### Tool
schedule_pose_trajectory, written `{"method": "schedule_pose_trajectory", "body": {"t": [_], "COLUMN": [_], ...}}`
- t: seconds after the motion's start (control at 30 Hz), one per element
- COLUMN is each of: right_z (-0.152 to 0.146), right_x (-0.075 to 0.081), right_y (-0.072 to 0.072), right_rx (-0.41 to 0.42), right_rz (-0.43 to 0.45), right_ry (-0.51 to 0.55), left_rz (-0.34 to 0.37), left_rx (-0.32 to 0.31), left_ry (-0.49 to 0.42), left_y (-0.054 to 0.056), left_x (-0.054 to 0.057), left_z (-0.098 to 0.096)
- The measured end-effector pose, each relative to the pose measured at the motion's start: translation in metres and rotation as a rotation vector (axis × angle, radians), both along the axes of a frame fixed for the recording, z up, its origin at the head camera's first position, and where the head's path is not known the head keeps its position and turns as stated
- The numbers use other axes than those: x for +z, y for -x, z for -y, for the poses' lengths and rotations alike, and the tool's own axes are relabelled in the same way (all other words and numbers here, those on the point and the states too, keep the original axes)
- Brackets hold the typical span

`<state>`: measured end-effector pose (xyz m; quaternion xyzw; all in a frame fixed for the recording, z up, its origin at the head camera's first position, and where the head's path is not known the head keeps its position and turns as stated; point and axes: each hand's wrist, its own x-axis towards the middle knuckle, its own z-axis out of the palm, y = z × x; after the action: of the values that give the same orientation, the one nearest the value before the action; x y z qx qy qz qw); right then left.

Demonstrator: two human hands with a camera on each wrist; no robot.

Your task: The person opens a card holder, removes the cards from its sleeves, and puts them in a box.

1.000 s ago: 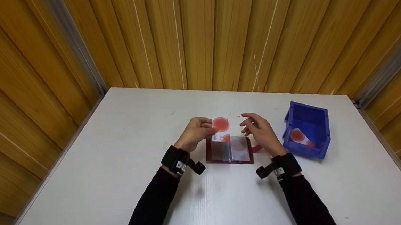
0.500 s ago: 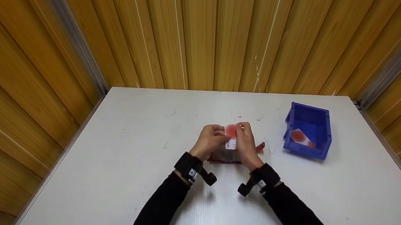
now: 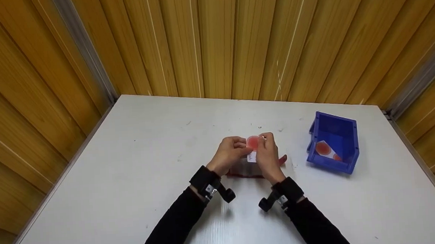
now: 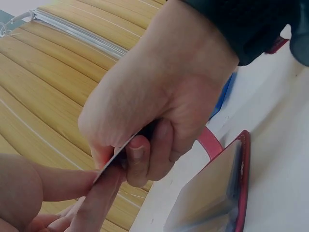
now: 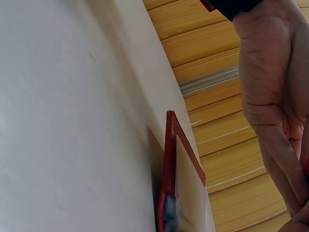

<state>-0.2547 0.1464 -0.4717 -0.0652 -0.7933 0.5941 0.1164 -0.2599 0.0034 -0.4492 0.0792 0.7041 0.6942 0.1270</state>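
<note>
Both hands hold a white card with a red round print (image 3: 252, 143) above the table. My left hand (image 3: 227, 154) pinches its left side between thumb and fingers. My right hand (image 3: 267, 157) grips its right side, covering much of it. In the left wrist view the card (image 4: 111, 161) shows edge-on between the fingers. Below the hands, a dark red card holder (image 3: 245, 169) lies opened on the table, partly hidden in the head view. Its clear plastic sleeves (image 4: 207, 191) show in the left wrist view. A red strap (image 3: 283, 159) sticks out at its right.
To the right stands a blue plastic bin (image 3: 337, 129), with red-and-white printed card stock (image 3: 323, 148) inside. The white table (image 3: 158, 140) is backed by a yellow wood-patterned wall (image 3: 216, 43). Black straps with cameras (image 3: 208, 184) sit on both wrists.
My right hand has moved left from beside the holder and taken hold of the card. My left hand has shifted slightly right with the card. Over the last half second little has moved.
</note>
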Motion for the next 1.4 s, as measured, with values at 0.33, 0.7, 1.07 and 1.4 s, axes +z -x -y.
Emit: {"method": "schedule_pose_trajectory", "body": {"t": [0.33,0.7,1.07,1.4], "right_z": [-0.056,-0.170,-0.189,-0.188], "right_x": [0.025,0.072,0.042,0.004], "right_y": [0.009,0.006,0.014,0.024], "right_rx": [-0.125,-0.465,-0.501,-0.479], "right_rz": [0.023,0.058,0.054,0.070], "right_ry": [0.026,0.183,-0.119,-0.312], "left_rz": [-0.519,-0.639,-0.672,-0.626], "left_rx": [-0.033,-0.075,-0.078,-0.087], "left_ry": [0.818,0.945,0.974,0.983], "left_y": [-0.002,-0.005,-0.006,-0.006], "left_x": [-0.016,-0.019,-0.022,-0.020], "left_z": [0.007,0.004,0.005,0.004]}}
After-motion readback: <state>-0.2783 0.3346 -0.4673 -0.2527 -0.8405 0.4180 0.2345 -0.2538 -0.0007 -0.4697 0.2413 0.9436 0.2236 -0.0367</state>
